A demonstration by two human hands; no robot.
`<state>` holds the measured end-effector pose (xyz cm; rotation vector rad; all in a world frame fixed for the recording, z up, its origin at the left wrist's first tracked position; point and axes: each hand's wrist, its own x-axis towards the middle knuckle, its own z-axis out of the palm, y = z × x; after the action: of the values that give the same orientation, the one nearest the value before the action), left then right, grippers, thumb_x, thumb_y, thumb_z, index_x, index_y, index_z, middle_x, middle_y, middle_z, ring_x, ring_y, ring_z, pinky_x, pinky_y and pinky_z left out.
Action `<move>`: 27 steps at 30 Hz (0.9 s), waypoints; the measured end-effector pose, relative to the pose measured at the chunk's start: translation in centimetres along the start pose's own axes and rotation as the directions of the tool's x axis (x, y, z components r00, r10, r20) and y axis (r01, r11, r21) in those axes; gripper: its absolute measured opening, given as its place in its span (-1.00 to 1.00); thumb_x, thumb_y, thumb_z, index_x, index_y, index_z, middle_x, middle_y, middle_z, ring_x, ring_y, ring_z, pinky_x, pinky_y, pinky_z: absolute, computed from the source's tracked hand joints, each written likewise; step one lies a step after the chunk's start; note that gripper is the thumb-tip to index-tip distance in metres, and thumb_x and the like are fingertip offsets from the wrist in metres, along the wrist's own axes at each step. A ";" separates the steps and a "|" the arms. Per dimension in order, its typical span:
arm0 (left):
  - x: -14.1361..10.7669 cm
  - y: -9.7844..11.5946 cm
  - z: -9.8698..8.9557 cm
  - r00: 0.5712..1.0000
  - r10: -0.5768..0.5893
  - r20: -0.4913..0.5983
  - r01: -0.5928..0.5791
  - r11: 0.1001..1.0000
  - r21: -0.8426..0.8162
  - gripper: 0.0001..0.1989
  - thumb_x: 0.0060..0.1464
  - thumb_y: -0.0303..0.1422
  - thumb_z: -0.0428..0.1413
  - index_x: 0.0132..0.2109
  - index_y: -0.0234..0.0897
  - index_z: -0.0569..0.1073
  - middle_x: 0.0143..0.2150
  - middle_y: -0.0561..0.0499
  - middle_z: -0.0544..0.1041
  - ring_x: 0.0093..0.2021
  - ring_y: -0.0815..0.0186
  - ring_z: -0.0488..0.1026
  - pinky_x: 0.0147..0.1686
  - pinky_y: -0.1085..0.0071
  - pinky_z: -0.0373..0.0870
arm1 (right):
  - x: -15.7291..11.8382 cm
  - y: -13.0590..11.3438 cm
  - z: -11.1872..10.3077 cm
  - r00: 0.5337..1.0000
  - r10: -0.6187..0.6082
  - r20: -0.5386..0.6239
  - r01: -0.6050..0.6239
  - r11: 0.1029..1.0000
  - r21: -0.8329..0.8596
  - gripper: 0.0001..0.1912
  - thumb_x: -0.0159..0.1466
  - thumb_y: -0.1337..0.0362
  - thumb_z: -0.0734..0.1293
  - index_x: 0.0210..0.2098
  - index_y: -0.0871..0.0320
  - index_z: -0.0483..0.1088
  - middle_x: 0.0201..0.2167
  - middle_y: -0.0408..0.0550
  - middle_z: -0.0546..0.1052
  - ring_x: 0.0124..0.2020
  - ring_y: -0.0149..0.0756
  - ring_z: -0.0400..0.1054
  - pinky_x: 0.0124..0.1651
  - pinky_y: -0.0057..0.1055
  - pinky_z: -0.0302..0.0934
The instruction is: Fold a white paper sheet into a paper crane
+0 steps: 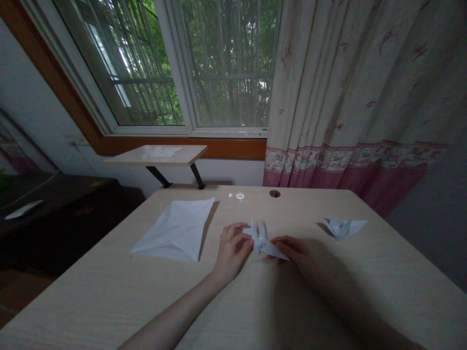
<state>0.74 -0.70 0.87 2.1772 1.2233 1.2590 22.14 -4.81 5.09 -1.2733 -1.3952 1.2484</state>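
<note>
A white folded paper crane is held between my two hands, just above the table. Two narrow points of it stand up in the middle, and a wing spreads out to each side. My left hand pinches the left wing between thumb and fingers. The right wing is gripped by my right hand, thumb on top and fingertips partly hidden beneath the paper. Off to the right, a second folded paper crane rests on the table. A creased white paper sheet lies to the left of my left hand.
The light wooden table has a round cable hole near its back edge. A small raised shelf on black legs stands at the back left, with white paper on it. Behind are a barred window and a long curtain.
</note>
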 end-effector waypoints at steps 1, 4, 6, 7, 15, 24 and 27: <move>0.0 -0.1 0.0 1.000 -0.005 0.000 0.005 1.000 -0.010 -0.95 0.12 -0.40 0.17 -0.30 -0.16 0.52 0.04 -0.03 0.42 0.08 0.10 0.26 0.10 0.08 0.19 | 0.0 0.2 0.1 1.000 -0.008 0.000 0.008 1.000 -0.001 -0.71 0.13 0.00 0.31 -0.44 0.06 0.52 -0.50 -0.08 0.57 -0.40 -0.16 0.44 -0.33 -0.31 0.31; 0.0 -0.3 0.2 1.000 -0.017 0.013 0.018 0.999 -0.041 -0.94 0.12 -0.41 0.17 -0.30 -0.16 0.53 0.04 -0.03 0.42 0.09 0.11 0.26 0.10 0.09 0.20 | 0.0 1.0 0.1 1.000 0.010 0.006 -0.010 0.999 0.031 -0.68 0.12 -0.05 0.30 -0.41 0.05 0.51 -0.56 -0.12 0.52 -0.54 -0.26 0.36 -0.46 -0.37 0.24; 0.0 -0.3 0.1 0.999 -0.021 0.026 0.022 0.998 -0.062 -0.93 0.12 -0.42 0.17 -0.31 -0.16 0.53 0.04 -0.03 0.42 0.09 0.11 0.26 0.11 0.09 0.19 | 0.0 1.5 -0.1 1.000 0.030 -0.007 -0.030 0.999 0.040 -0.66 0.13 -0.05 0.29 -0.35 0.06 0.51 -0.59 -0.14 0.49 -0.60 -0.31 0.30 -0.53 -0.40 0.18; 0.0 -0.2 0.1 0.999 -0.020 0.034 0.023 0.997 -0.074 -0.93 0.12 -0.42 0.17 -0.31 -0.16 0.53 0.04 -0.04 0.42 0.09 0.11 0.26 0.11 0.10 0.19 | 0.1 1.7 -0.2 0.999 0.029 -0.017 -0.029 0.999 0.037 -0.65 0.14 -0.05 0.29 -0.33 0.07 0.52 -0.61 -0.16 0.46 -0.62 -0.33 0.27 -0.54 -0.41 0.14; 0.1 0.2 -0.1 0.992 0.040 0.122 -0.021 0.988 -0.155 -0.91 0.16 -0.34 0.15 -0.30 -0.18 0.55 0.02 -0.07 0.43 0.07 0.12 0.28 0.09 0.12 0.21 | 1.6 4.1 -1.3 0.943 -0.158 -0.294 0.150 0.987 -0.050 -0.67 0.13 -0.03 0.31 -0.33 0.08 0.49 -0.36 -0.05 0.54 -0.33 -0.20 0.38 -0.34 -0.36 0.24; 0.1 0.3 0.0 0.981 0.080 0.177 -0.051 0.985 -0.163 -0.93 0.16 -0.34 0.17 -0.27 -0.14 0.56 0.04 -0.04 0.45 0.08 0.13 0.29 0.10 0.13 0.21 | 1.6 4.4 -0.6 0.943 -0.302 -0.142 0.269 0.940 -0.211 -0.72 0.20 0.01 0.29 -0.38 0.07 0.48 -0.41 -0.09 0.50 -0.35 -0.24 0.39 -0.29 -0.33 0.28; 0.0 0.4 0.0 0.978 0.105 0.180 -0.077 0.985 -0.156 -0.94 0.16 -0.36 0.17 -0.26 -0.14 0.56 0.02 -0.04 0.46 0.07 0.15 0.30 0.09 0.15 0.23 | 1.4 4.5 -0.5 0.935 -0.333 -0.124 0.291 0.918 -0.271 -0.76 0.21 0.05 0.29 -0.37 0.08 0.46 -0.44 -0.11 0.49 -0.40 -0.28 0.37 -0.32 -0.36 0.27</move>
<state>0.99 -0.93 1.14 2.2068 0.9355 1.1107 23.11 -3.42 0.62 -1.2278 -1.5930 0.7484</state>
